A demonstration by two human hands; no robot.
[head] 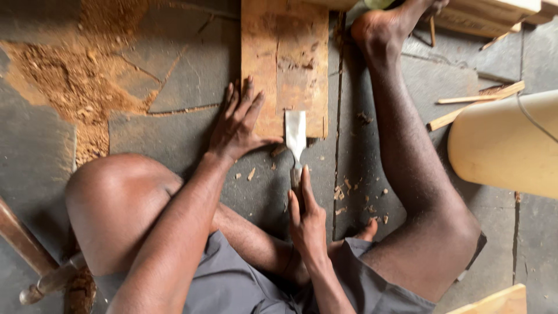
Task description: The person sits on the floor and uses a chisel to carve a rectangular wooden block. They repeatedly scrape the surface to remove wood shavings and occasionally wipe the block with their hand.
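The right hand (308, 224) grips the chisel (295, 136) firmly; the left hand (238, 122) lies flat, holding nothing, on the board (285, 52). A slip could nick those fingers (they sit close).

reddish-brown plank (285, 58), pale, perhaps steel, chisel (295, 132)

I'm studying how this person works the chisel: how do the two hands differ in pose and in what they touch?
The left hand lies flat with fingers spread on the wooden board, pressing it to the floor; the right hand wraps the chisel handle. The left reaches farther forward, the right stays near the lap. Both are bare.
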